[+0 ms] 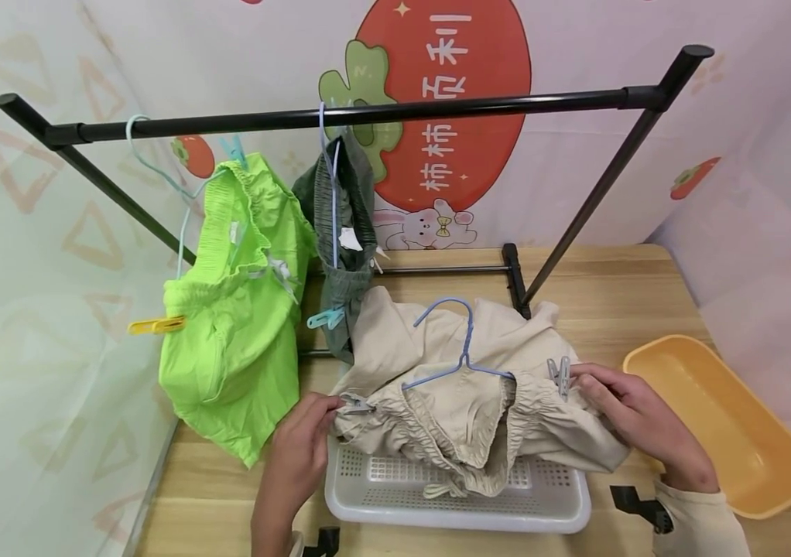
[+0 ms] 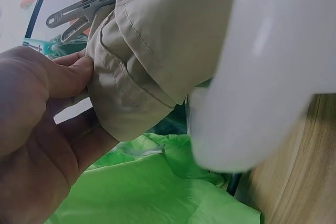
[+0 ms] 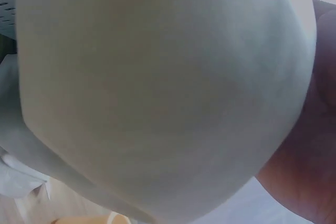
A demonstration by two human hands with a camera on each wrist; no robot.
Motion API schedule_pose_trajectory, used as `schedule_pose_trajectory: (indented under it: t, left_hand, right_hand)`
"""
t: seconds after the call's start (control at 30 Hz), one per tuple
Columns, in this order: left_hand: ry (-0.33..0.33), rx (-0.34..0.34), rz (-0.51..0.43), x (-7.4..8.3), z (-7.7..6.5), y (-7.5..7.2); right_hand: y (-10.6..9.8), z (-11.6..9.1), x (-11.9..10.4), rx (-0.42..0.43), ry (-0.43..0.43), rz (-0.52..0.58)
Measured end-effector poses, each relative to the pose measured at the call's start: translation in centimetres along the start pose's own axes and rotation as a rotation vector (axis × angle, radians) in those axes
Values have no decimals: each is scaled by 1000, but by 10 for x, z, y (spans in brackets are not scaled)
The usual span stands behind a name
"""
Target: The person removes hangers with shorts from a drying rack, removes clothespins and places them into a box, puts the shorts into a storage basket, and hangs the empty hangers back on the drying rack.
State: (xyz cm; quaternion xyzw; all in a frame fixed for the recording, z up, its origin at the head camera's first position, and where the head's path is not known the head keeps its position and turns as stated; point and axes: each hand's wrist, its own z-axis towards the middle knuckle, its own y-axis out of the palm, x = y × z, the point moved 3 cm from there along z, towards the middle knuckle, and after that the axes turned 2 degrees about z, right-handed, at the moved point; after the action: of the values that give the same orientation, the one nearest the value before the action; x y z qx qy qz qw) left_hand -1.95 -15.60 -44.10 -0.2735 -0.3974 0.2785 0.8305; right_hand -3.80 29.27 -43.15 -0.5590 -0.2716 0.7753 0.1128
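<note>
Beige pants (image 1: 563,433) with a gathered elastic waist lie over a white basket, a blue hanger (image 1: 465,356) set inside the waistband. Grey clothespins clip the waist at both sides, the left clothespin (image 1: 357,404) and the right clothespin (image 1: 563,377). My left hand (image 1: 305,441) pinches the fabric at the left side beside its clothespin; the left wrist view shows thumb and fingers on the cloth (image 2: 136,72). On the other side my right hand (image 1: 635,414) grips the pants just right of the clothespin. Beige cloth fills most of the right wrist view, hiding the fingertips there.
A black rack (image 1: 242,124) spans the back. Bright green shorts (image 1: 235,309) and dark green pants (image 1: 347,232) hang from it on hangers with clothespins. The white basket (image 1: 458,520) sits under the beige pants. A yellow bin (image 1: 730,433) stands at the right.
</note>
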Motion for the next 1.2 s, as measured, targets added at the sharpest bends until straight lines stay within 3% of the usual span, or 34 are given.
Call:
schedule_pose_trajectory:
  t: [0.37,0.8,0.97,1.2]
  left_hand:
    - [12,-37,2,-3,-1,1]
    - [-6,-66,10,-8,-2,6]
    - [-18,-80,21,-10,-3,8]
    - [-38,-102,30,-11,-3,8]
  right_hand:
    - [8,6,5,-30,11,18]
    - [11,8,7,-53,68,182]
    - [9,5,7,-81,24,293]
    - [8,2,9,-70,-38,336]
